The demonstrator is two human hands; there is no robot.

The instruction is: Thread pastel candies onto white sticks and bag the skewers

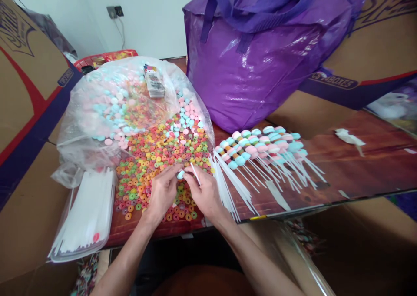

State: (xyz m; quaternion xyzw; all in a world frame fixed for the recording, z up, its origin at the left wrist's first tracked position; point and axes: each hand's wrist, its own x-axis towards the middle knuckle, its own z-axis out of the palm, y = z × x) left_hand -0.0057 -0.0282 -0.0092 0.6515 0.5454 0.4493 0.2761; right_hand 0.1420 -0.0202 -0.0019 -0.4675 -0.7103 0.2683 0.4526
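My left hand [162, 193] pinches a light blue candy piece [180, 174] over a heap of small coloured candy rings [153, 161]. My right hand [205, 191] is closed on a thin white stick [195, 173], its tip close to the blue piece. Both hands meet above the rings near the table's front edge. To the right lies a row of finished sticks topped with pink and blue candies [260, 146]. A bundle of bare white sticks [230, 187] fans out just right of my right hand.
A clear plastic bag [107, 109] with pink and blue candies lies open at the back left. A clear packet of white wrappers [86, 213] sits front left. A large purple bag [260, 52] stands behind. Cardboard boxes [29, 91] flank the wooden table [358, 161].
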